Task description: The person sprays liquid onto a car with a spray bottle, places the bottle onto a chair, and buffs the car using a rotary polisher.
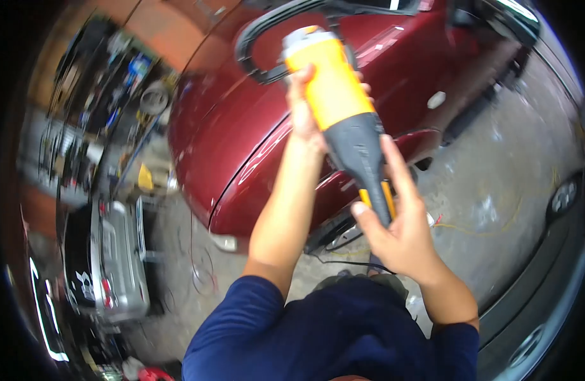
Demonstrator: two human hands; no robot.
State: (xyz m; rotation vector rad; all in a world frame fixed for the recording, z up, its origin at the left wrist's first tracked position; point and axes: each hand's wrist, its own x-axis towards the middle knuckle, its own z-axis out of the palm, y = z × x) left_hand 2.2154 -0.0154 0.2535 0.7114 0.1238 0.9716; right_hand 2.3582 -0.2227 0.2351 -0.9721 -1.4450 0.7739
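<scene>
A yellow and black power tool (pixel 337 95) is held up in front of me, over the dark red car (pixel 242 140). My left hand (pixel 304 108) is wrapped round its yellow body near the grey head, with some fingers hidden behind it. Lower down, my right hand (pixel 400 222) grips the narrow black rear end, thumb on one side and fingers on the other. The tool tilts, its head toward the upper left. Beyond the head is a black looped frame (pixel 245 47) against the car. A dark cable (pixel 346 262) runs below the tool.
Cluttered shelves (pixel 114 89) stand at the upper left. A silver vehicle (pixel 121 260) is at the lower left, and a dark vehicle (pixel 540 273) lies along the right side. Thin cords cross the concrete floor (pixel 496 152).
</scene>
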